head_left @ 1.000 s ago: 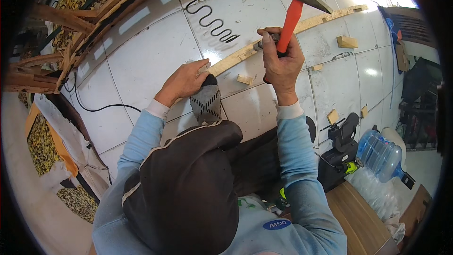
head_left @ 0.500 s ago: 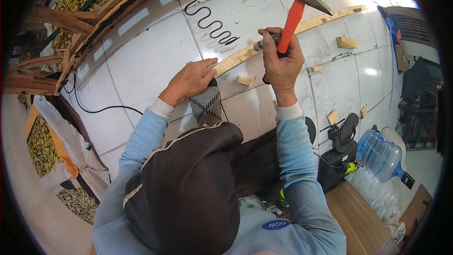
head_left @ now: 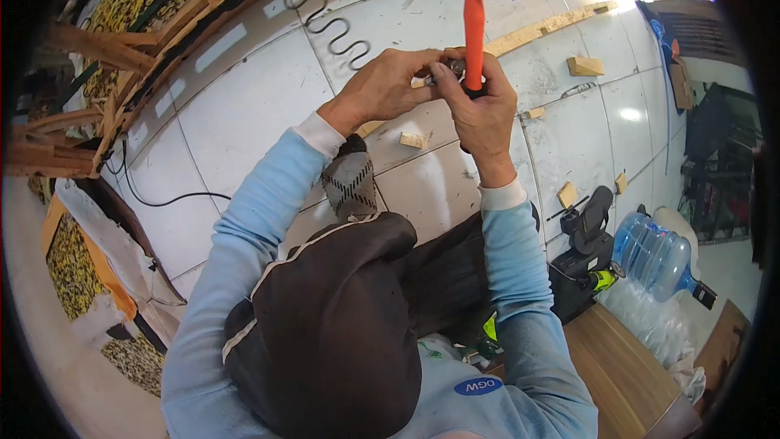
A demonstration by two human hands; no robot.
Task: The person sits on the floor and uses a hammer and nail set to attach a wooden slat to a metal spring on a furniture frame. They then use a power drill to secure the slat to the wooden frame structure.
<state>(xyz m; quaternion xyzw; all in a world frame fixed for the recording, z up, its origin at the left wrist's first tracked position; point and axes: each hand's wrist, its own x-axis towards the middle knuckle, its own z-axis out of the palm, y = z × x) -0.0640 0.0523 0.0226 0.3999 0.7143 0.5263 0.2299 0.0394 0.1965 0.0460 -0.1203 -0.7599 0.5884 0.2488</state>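
In my right hand point(head_left: 487, 118) a hammer stands head up, its red handle point(head_left: 474, 28) gripped low and its dark metal head on top. The thumb and fingers of that hand also pinch a small dark metal piece point(head_left: 457, 67), too small to name. Fingers of my left hand point(head_left: 382, 91) close in against the same piece from the other side. Behind both hands a long wooden strip point(head_left: 548, 28) lies on the floor, its middle hidden by them. My foot in a grey patterned sock point(head_left: 349, 179) is by the strip's near end.
A zigzag wire spring point(head_left: 329, 26) lies beyond my left hand. Several wood offcuts point(head_left: 585, 67) are scattered to the right. A wooden furniture frame point(head_left: 106, 45) stands at the left, with a black cable point(head_left: 175, 197) nearby. At the right rest a black case point(head_left: 578, 268) and a blue water jug point(head_left: 656, 256).
My left hand has left the wooden strip and moved up and right to meet the right hand at the small metal piece. The hammer has shifted slightly left and turned more upright.
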